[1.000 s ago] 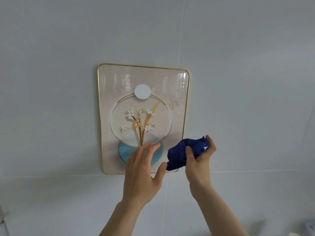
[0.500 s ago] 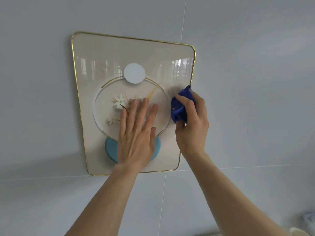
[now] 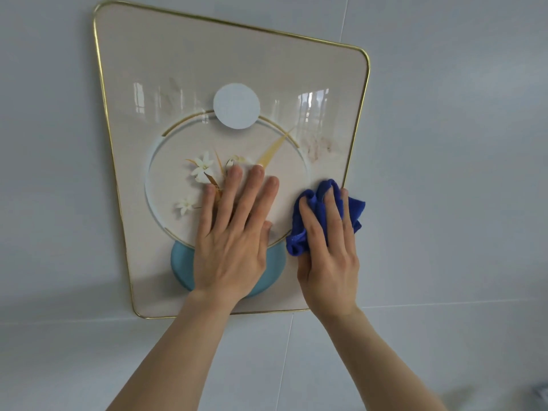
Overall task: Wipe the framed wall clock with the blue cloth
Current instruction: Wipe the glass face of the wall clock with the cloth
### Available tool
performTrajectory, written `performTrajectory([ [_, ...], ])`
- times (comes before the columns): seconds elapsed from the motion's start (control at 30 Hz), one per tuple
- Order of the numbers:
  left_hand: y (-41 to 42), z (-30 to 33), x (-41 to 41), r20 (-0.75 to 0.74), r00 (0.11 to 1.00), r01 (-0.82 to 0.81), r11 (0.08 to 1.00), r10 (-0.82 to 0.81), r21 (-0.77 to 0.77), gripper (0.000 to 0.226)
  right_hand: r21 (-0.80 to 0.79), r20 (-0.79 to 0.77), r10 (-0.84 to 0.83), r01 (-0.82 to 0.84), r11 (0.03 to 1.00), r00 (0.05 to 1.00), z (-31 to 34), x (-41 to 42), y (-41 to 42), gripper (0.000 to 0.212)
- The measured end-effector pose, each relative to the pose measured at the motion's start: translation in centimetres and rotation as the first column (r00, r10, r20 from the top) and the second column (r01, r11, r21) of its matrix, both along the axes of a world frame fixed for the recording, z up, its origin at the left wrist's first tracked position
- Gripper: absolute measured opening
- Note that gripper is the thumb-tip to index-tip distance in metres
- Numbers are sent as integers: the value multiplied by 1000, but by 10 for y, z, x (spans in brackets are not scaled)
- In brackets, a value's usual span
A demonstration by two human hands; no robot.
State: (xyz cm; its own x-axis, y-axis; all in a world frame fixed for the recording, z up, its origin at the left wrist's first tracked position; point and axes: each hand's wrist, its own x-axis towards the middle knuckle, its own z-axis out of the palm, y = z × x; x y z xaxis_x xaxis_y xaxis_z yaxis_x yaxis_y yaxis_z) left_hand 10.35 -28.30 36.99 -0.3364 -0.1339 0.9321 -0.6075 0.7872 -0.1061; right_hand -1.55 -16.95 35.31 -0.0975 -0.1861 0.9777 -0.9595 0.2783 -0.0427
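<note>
The framed wall clock (image 3: 184, 72) hangs on the wall: a beige glossy panel with a thin gold rim, a round dial with flowers, a white disc above and a light blue bowl shape below. My left hand (image 3: 234, 235) lies flat on the lower middle of the glass, fingers spread, covering part of the dial and the blue shape. My right hand (image 3: 329, 253) presses the crumpled blue cloth (image 3: 314, 215) against the panel's lower right, close to the gold rim.
The clock hangs on a pale grey tiled wall (image 3: 459, 143) with thin seams. A faint brownish smear (image 3: 318, 145) shows on the glass above the cloth.
The camera has come closer to the clock. My right hand has slid the cloth down the panel's right side, from beside the dial's upper right to its lower right. My left hand stays flat.
</note>
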Motion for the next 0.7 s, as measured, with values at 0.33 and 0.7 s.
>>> performTrajectory([
  [0.33, 1, 2, 0, -28, 999, 35, 999, -35, -11, 60, 106, 26, 25, -28, 994, 999, -44, 4, 13, 54],
  [0.7, 5, 5, 4, -3, 999, 47, 998, -47, 34, 62, 226, 32, -2, -5, 974, 999, -72, 8, 34, 61],
])
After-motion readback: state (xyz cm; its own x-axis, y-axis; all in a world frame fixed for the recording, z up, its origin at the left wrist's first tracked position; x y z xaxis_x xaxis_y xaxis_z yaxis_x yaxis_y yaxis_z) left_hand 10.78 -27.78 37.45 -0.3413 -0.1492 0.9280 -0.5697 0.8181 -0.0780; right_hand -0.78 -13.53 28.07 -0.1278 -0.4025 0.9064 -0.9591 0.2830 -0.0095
